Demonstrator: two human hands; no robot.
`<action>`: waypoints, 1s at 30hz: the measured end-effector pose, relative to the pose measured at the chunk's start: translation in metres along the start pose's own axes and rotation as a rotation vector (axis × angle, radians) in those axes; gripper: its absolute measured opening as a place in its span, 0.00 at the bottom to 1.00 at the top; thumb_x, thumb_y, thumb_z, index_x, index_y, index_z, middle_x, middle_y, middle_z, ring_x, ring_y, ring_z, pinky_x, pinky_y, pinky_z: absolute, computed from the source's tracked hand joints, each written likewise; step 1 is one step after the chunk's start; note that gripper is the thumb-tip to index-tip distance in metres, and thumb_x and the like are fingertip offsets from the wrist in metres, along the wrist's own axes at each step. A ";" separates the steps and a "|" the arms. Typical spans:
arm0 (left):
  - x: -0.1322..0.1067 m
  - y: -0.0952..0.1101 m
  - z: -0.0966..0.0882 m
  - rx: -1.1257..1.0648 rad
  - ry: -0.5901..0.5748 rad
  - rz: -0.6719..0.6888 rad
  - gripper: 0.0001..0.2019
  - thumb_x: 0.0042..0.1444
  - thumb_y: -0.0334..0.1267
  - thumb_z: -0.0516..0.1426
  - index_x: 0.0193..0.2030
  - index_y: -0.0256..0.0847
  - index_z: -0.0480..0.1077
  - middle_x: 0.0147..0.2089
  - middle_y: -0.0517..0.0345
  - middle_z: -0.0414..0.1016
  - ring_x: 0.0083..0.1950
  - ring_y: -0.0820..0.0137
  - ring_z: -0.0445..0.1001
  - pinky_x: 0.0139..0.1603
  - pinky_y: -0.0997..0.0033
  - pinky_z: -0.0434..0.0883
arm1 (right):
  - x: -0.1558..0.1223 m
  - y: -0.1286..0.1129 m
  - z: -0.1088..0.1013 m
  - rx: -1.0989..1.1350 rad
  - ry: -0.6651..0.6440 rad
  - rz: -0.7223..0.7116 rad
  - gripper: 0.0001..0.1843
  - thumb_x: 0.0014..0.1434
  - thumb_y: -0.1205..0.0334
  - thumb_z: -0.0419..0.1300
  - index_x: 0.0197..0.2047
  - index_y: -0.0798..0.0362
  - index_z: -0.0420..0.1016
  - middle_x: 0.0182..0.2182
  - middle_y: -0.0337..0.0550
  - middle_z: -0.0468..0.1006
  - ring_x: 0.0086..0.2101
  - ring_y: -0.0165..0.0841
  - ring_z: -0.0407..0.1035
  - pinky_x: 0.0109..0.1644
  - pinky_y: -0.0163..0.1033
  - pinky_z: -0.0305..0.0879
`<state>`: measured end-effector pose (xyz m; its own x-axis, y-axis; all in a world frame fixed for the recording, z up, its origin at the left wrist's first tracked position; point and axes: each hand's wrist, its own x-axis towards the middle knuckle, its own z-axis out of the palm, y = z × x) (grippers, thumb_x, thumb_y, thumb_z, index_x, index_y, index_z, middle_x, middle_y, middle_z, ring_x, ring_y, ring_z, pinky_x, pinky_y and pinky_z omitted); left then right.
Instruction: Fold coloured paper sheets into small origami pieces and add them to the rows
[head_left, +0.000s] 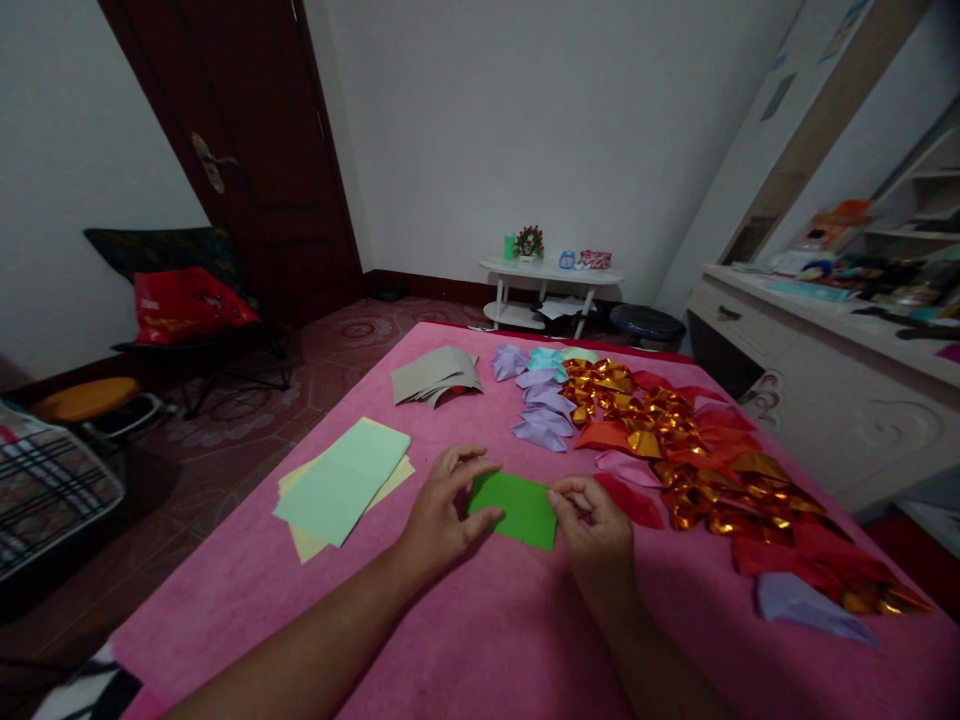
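A bright green rectangle of paper point(516, 510) is held between my two hands above the pink cloth point(465, 630). My left hand point(448, 505) has its thumb and fingers around the paper's left end. At the upper right corner, my right hand point(592, 530) pinches the paper between thumb and fingers. Left of my hands lies a stack of pale green sheets point(349, 480) over pale yellow ones point(306, 540). Farther back is a fanned pile of grey sheets point(435, 375). Folded paper pieces in lilac point(541, 428), shiny gold point(675, 420) and red point(825, 555) spread over the right side.
A white side table point(551, 272) with a small potted plant point(529, 241) stands against the wall. At right is a cluttered white dresser point(832, 360). A chair with a red bag point(191, 305) stands at left near a dark red door point(247, 150).
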<state>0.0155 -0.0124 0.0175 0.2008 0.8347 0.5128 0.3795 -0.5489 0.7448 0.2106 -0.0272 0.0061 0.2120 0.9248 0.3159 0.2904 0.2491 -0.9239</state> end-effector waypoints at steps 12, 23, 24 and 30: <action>-0.003 -0.001 -0.004 0.144 0.080 0.255 0.05 0.55 0.31 0.55 0.33 0.40 0.72 0.30 0.56 0.72 0.37 0.68 0.68 0.41 0.64 0.65 | -0.004 -0.007 0.003 0.072 -0.196 -0.048 0.11 0.48 0.66 0.64 0.38 0.52 0.74 0.29 0.42 0.80 0.30 0.34 0.74 0.32 0.34 0.69; -0.012 0.012 -0.019 0.363 -0.169 0.721 0.05 0.59 0.32 0.55 0.40 0.40 0.71 0.38 0.54 0.76 0.46 0.66 0.70 0.47 0.63 0.65 | 0.010 0.010 -0.006 -0.056 -0.135 -0.475 0.09 0.49 0.73 0.59 0.27 0.50 0.77 0.43 0.46 0.79 0.46 0.41 0.70 0.48 0.48 0.67; -0.012 0.012 -0.018 0.365 -0.201 0.719 0.04 0.59 0.32 0.55 0.40 0.40 0.71 0.39 0.54 0.76 0.47 0.66 0.70 0.47 0.63 0.66 | 0.011 0.012 -0.007 -0.080 -0.145 -0.487 0.10 0.48 0.74 0.58 0.28 0.50 0.77 0.42 0.45 0.79 0.46 0.41 0.70 0.48 0.48 0.67; -0.013 0.004 -0.013 0.355 -0.413 0.570 0.09 0.59 0.28 0.50 0.41 0.39 0.70 0.45 0.49 0.75 0.49 0.66 0.71 0.49 0.64 0.68 | 0.013 0.014 -0.009 -0.140 -0.237 -0.452 0.16 0.44 0.78 0.54 0.28 0.49 0.77 0.35 0.42 0.81 0.41 0.39 0.70 0.46 0.47 0.67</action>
<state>0.0028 -0.0256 0.0194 0.7440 0.4166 0.5224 0.3691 -0.9080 0.1983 0.2261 -0.0139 -0.0011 -0.1751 0.7779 0.6035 0.4291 0.6120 -0.6644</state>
